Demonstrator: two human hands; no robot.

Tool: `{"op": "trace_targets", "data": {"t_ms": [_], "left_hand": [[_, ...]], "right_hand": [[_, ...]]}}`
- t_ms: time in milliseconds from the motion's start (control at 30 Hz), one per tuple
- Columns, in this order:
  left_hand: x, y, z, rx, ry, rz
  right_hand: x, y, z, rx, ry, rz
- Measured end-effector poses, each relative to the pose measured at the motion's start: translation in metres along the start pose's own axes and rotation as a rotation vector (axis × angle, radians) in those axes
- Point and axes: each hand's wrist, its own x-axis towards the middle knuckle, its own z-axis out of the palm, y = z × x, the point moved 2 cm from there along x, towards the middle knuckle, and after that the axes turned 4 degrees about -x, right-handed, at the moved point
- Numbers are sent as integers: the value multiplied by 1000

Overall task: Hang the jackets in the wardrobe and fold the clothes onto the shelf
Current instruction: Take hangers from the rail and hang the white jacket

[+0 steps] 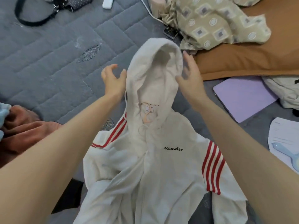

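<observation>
The white hoodie point(153, 172) lies face up on the grey quilted mattress point(48, 54), its hood point(152, 68) at the far end and red stripes on both sleeves. Black script point(173, 149) on the chest reads "ecameter"; the neck label point(149, 109) is too small to read. My left hand point(113, 80) sits just left of the hood, fingers spread wide, holding nothing. My right hand point(189, 78), blurred, has its fingers straight at the hood's right edge.

We see a white hoodie point(153, 167) spread face up on the grey quilted bed point(48, 54), red stripes on its sleeves. Our left grip point(113, 80) hovers with loose fingers at the hood's left edge; our right grip point(189, 75), fingers straight, lies against its right edge.
</observation>
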Motion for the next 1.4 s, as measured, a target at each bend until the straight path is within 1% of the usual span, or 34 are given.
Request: {"op": "trace_targets", "data": {"t_ms": [33, 100, 267, 367, 400, 467, 533, 567, 633, 700, 767, 800, 900, 933, 1000, 1100, 1200, 1233, 1300, 1333, 1400], "left_hand": [[-2, -5, 0, 44, -16, -6], [-17, -22, -2, 119, -71, 10], [-72, -85, -4, 330, -291, 44], [-114, -122, -10, 356, -408, -76], [-130, -134, -15, 352, -420, -118], [-161, -153, -29, 333, -359, -156], [-193, -168, -46, 316, -285, -131], [-209, -175, -55, 340, -283, -111], [-242, -190, -70, 450, -320, -89], [-269, -207, -82, 562, -332, -36], [-286, -220, -92, 675, -299, 26], [-292, -226, -97, 713, -265, 25], [-302, -237, -108, 751, -173, 46], [-305, -239, -110, 781, -153, 60], [-307, -245, -115, 817, -121, 83], [-307, -257, -129, 661, -201, 20], [-311, -275, -153, 489, -236, -70], [-314, -281, -161, 466, -243, -96], [-320, -293, -173, 449, -270, -174], [-324, -300, -177, 456, -280, -210], [-331, -311, -185, 457, -301, -232]], "right_hand": [[-4, 8, 6, -82, -50, 1], [-20, 31, 19, -218, -137, 63], [-78, 85, 40, -332, -268, 278], [-112, 104, 53, -307, -378, 341], [-123, 109, 58, -293, -400, 359], [-148, 117, 66, -255, -393, 386], [-177, 122, 73, -235, -372, 394], [-192, 125, 76, -231, -372, 403], [-220, 129, 84, -231, -424, 452], [-245, 133, 95, -262, -533, 488], [-266, 136, 106, -342, -632, 480], [-275, 139, 111, -417, -673, 461], [-300, 149, 128, -716, -752, 327], [-307, 151, 134, -773, -751, 290], [-318, 152, 142, -806, -701, 235], [-338, 152, 148, -756, -585, 129], [-368, 155, 156, -703, -560, 131], [-380, 156, 161, -746, -580, 145], [-401, 160, 172, -909, -639, 160], [-410, 162, 177, -975, -641, 160], [-425, 162, 185, -1013, -558, 162]]}}
